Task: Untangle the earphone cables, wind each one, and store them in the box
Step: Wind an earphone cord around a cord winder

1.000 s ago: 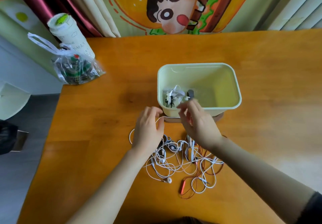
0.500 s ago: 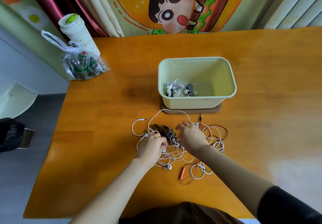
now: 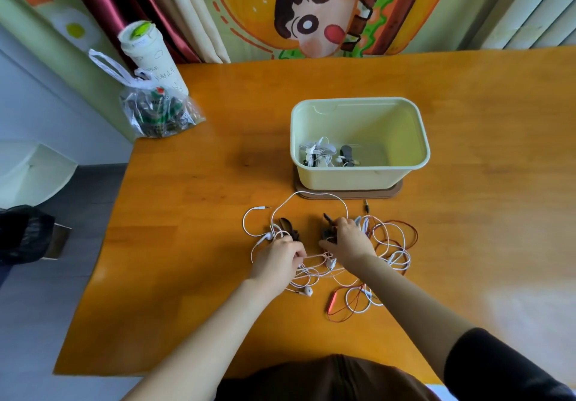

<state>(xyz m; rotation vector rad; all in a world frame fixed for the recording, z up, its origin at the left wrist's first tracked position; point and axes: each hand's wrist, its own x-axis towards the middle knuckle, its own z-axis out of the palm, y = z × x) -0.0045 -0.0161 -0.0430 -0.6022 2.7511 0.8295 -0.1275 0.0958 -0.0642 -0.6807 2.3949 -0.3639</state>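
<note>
A tangle of white earphone cables (image 3: 391,246) and a red cable (image 3: 341,307) lies on the orange table in front of a pale green box (image 3: 358,176). Wound white earphones (image 3: 318,151) lie inside the box at its left end. My left hand (image 3: 277,260) pinches a white cable that runs across to my right hand (image 3: 349,238), which rests on the pile with its fingers on a dark strap (image 3: 327,229). Another dark strap (image 3: 288,227) lies just above my left hand. A white earbud (image 3: 308,291) sits below my left wrist.
The box stands on a brown mat (image 3: 396,193). At the table's far left corner there is a clear plastic bag (image 3: 156,114) and a white cylindrical container (image 3: 149,54). A curtain hangs behind the table. The table's left edge drops to the floor.
Both hands came down from the box's front rim onto the cable pile. My left hand has taken hold of a white cable, now stretched toward my right hand.
</note>
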